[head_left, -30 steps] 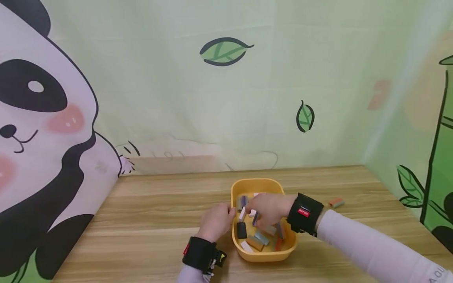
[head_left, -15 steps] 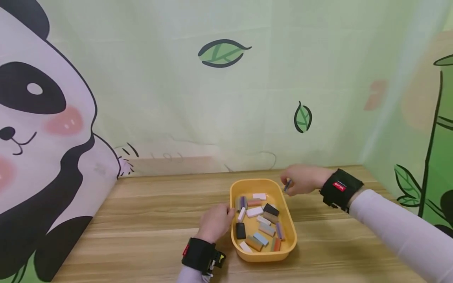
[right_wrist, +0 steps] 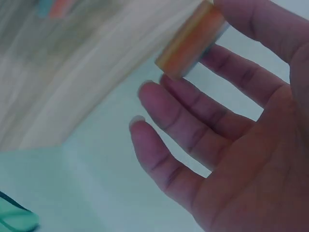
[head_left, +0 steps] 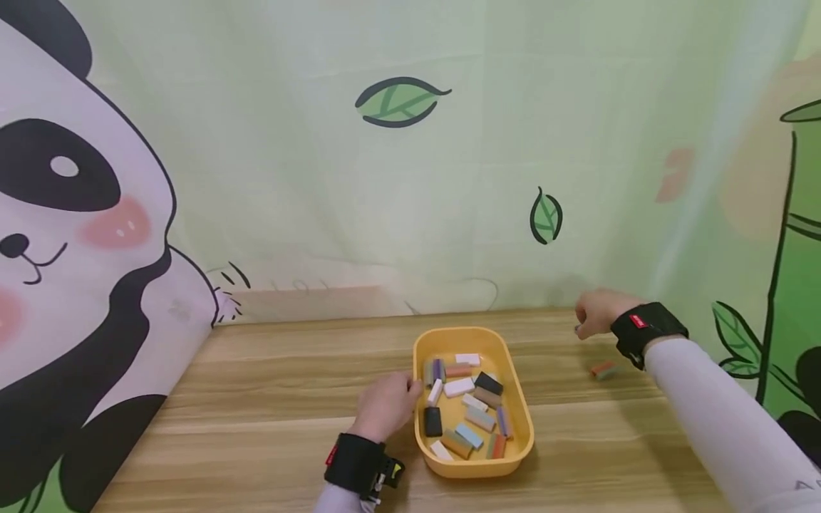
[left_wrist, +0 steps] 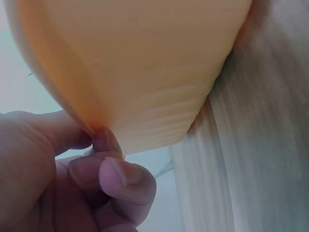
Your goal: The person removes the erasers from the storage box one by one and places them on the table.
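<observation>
A yellow plastic bin stands on the table, holding several small erasers in white, black and two-tone colours. My left hand is at its left rim; in the left wrist view, thumb and forefinger pinch the rim of the bin. To the right of the bin, my right hand is raised over the back of the table. Between its thumb and forefinger it pinches a small eraser, orange with a bluish layer, slightly blurred. The other fingers are loosely spread. Only a tip of this eraser shows in the head view.
One orange-and-grey eraser lies on the wooden table below the right hand. Behind the table hangs a pale green cloth backdrop with a printed panda on the left. The cloth turns forward along the right side.
My right hand has lifted an eraser out of the bin and carried it right, to above the eraser lying on the table. The left hand has stayed at the rim.
</observation>
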The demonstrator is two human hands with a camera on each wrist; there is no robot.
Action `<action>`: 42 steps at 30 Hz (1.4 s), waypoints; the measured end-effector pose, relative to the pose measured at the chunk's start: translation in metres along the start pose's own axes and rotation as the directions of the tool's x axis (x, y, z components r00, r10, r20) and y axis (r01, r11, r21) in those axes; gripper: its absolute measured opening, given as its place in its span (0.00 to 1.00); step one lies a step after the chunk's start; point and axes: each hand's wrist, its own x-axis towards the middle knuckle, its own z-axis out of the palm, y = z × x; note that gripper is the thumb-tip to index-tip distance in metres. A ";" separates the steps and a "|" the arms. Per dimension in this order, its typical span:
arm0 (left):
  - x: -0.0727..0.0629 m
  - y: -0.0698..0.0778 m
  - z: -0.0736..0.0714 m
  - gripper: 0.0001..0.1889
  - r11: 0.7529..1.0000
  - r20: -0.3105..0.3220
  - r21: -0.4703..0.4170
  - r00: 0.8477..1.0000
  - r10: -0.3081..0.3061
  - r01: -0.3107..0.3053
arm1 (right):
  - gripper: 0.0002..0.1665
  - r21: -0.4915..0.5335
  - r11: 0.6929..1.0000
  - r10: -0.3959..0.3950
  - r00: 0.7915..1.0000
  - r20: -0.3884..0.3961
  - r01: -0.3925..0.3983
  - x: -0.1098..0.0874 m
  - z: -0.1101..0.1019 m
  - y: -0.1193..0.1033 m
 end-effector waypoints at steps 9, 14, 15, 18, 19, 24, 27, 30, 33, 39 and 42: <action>0.002 0.000 0.003 0.19 1.000 0.002 0.016 1.000 0.022 -0.022 | 0.11 0.136 0.967 0.219 0.976 0.003 -0.217 -0.011 0.034 0.008; 0.003 -0.003 0.003 0.19 1.000 0.016 0.006 1.000 0.013 -0.013 | 0.08 0.169 0.944 0.292 0.956 -0.016 -0.285 -0.012 0.046 0.001; 0.003 -0.003 0.002 0.19 1.000 0.017 0.003 1.000 0.006 -0.006 | 0.06 0.167 0.942 0.298 0.955 -0.012 -0.292 -0.010 0.047 -0.001; 0.004 -0.004 0.001 0.19 1.000 0.018 0.003 1.000 -0.010 0.010 | 0.04 0.154 0.941 0.306 0.952 0.000 -0.302 -0.004 0.047 -0.003; 0.004 -0.004 0.000 0.19 1.000 0.017 0.003 1.000 -0.013 0.013 | 0.05 0.150 0.942 0.304 0.953 0.001 -0.301 -0.003 0.047 -0.003; 0.004 -0.004 0.000 0.19 1.000 0.010 0.008 1.000 -0.008 0.008 | 0.08 0.186 0.941 0.291 0.957 -0.019 -0.282 -0.001 0.049 0.000; 0.003 -0.004 0.000 0.19 1.000 0.014 0.006 1.000 -0.008 0.008 | 0.11 0.293 0.904 0.317 0.948 0.023 -0.310 -0.003 0.053 0.002; 0.002 -0.005 0.000 0.20 1.000 0.015 0.007 1.000 -0.005 0.005 | 0.12 0.376 0.859 0.350 0.935 0.064 -0.347 -0.004 0.056 0.003; 0.001 -0.005 0.001 0.20 1.000 0.010 0.016 1.000 -0.002 0.002 | 0.13 0.291 0.901 0.333 0.943 0.016 -0.323 -0.004 0.055 0.000; 0.002 -0.005 0.001 0.20 1.000 0.007 0.013 1.000 -0.006 0.006 | 0.12 0.138 0.950 0.290 0.956 -0.048 -0.281 0.003 0.055 0.001; 0.003 -0.005 0.000 0.20 1.000 0.004 0.014 1.000 -0.003 0.003 | 0.14 0.162 0.949 0.280 0.959 -0.046 -0.269 0.007 0.061 0.009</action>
